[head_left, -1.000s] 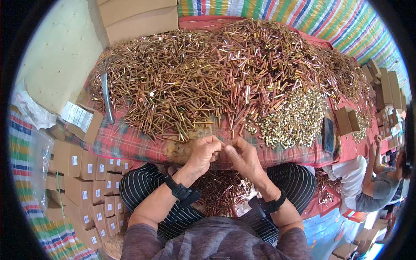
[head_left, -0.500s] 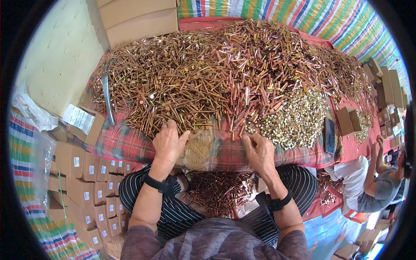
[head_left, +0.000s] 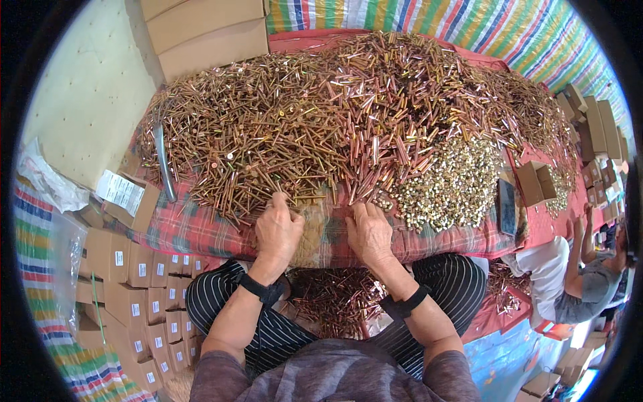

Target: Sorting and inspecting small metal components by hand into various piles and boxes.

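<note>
A long heap of thin brass-coloured bolts (head_left: pixel 254 151) lies across the padded plaid surface before me. Toward the right it turns into pinkish metal tubes (head_left: pixel 385 144). My left hand (head_left: pixel 277 231) is at the near edge of the bolts, fingers curled and pressed together; whatever they hold is hidden. Close by on the right, my right hand (head_left: pixel 370 234) is closed too, its fingertips at the lowest tubes and its back covering anything in them. Small shiny nuts (head_left: pixel 452 187) form a pile right of that hand.
A curved metal bar (head_left: pixel 162 161) rests at the heap's left end. Right of the nuts lie a dark phone (head_left: pixel 506 208) and a small open carton (head_left: pixel 536 183). Stacked cartons (head_left: pixel 137 295) stand at lower left. Another person (head_left: pixel 576 281) sits at far right. More metal parts (head_left: pixel 338 301) lie below the surface's edge.
My right hand has moved left, from near the nuts to the tubes' near edge. My left hand has shifted slightly right, and its spread fingers have drawn together. The view has shifted slightly.
</note>
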Motion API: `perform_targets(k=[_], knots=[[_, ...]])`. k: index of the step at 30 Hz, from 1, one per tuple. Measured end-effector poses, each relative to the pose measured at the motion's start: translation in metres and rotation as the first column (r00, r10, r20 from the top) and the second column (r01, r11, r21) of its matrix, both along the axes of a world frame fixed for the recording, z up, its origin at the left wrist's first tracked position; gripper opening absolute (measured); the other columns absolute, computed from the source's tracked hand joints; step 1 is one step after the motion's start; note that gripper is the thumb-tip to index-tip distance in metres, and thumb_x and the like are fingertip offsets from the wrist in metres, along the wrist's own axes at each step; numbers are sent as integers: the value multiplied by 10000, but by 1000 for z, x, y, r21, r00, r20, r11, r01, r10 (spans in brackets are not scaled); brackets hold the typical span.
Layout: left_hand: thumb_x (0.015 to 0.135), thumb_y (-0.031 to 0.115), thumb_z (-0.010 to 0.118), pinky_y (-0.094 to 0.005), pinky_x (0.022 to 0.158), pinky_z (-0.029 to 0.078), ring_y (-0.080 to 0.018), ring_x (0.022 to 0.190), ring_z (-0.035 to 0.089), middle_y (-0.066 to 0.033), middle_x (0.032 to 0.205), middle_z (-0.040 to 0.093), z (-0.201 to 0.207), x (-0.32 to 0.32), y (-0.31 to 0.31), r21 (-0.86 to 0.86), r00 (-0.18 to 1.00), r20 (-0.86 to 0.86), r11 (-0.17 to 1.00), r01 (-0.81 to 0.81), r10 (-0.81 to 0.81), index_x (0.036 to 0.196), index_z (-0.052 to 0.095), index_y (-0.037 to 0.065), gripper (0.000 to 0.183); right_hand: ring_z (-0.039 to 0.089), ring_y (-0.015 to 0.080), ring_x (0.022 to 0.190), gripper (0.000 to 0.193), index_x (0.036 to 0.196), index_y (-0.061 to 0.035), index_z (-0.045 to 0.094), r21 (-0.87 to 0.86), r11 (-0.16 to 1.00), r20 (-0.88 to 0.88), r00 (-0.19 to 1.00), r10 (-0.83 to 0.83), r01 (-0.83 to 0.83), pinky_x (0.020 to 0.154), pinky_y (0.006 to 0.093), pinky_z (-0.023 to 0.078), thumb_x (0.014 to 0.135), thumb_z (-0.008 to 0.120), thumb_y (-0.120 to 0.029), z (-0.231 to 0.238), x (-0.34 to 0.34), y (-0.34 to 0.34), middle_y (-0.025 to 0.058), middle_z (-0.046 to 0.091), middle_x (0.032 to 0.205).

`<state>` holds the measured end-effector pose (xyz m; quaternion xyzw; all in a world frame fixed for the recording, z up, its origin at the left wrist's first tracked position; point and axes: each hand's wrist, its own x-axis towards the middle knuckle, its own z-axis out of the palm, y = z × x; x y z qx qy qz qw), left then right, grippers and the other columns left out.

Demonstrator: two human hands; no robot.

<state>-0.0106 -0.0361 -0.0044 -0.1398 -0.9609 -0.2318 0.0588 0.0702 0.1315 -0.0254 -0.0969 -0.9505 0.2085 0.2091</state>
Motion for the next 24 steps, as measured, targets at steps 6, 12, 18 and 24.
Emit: perform_targets(k=[6, 12, 18, 24], knots=[[699, 97, 634, -460, 623, 490, -374, 664, 611, -209, 758, 612, -3, 11, 22, 65, 986, -33, 984, 166, -164, 1002, 531, 29, 327, 566, 316, 819, 197, 856, -31, 530, -6, 1000, 22, 999, 27, -27, 706, 403, 477, 717, 658, -85, 6, 3, -4, 130, 560, 833], [740, 71, 632, -441, 630, 489, -374, 699, 611, -201, 761, 616, -8, 17, 30, 219, 960, -80, 934, 281, -270, 884, 582, 22, 160, 576, 317, 771, 157, 842, -35, 538, -81, 989, 45, 991, 128, -124, 659, 411, 479, 746, 634, -115, 12, 8, -6, 132, 559, 789], [784, 119, 653, -403, 579, 481, -334, 636, 626, -202, 714, 625, -11, 15, 30, 399, 971, 77, 900, 178, -226, 925, 637, 44, 161, 584, 317, 769, 174, 811, -36, 543, 26, 995, -6, 995, -99, 99, 653, 410, 483, 771, 654, -164, 7, -3, 12, 140, 557, 782], [833, 72, 620, -262, 562, 461, -108, 625, 590, -80, 738, 658, -2, 9, 30, 570, 962, 131, 812, 124, -239, 991, 631, 11, 170, 584, 331, 771, 177, 830, -26, 522, 68, 994, 70, 993, -96, 91, 657, 410, 487, 755, 655, -117, 11, -4, 24, 151, 551, 791]])
